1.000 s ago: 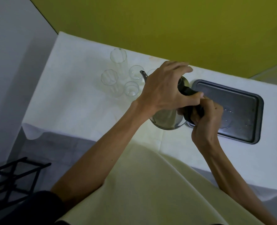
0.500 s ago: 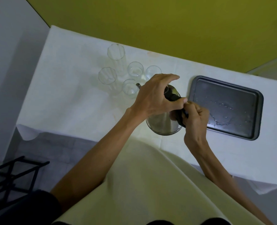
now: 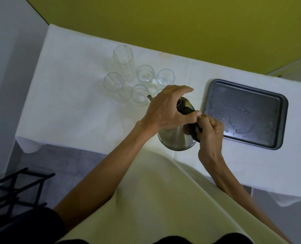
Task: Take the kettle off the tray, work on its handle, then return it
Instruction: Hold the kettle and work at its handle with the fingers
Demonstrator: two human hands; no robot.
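A steel kettle stands on the white tablecloth near the table's front edge, just left of the dark tray. My left hand lies over the kettle's top, thumb pressed on the upper end of the black handle. My right hand grips the handle's lower part on the kettle's right side. The spout tip pokes out to the left. The tray holds only water drops. My hands hide most of the lid.
Several clear glasses stand behind and left of the kettle, the nearest close to the spout. A black rack sits on the floor at lower left. A yellow wall runs behind the table.
Both hands and the kettle have shifted left, off the tray's left edge and toward the table's front edge. Both hands keep their hold on the handle.
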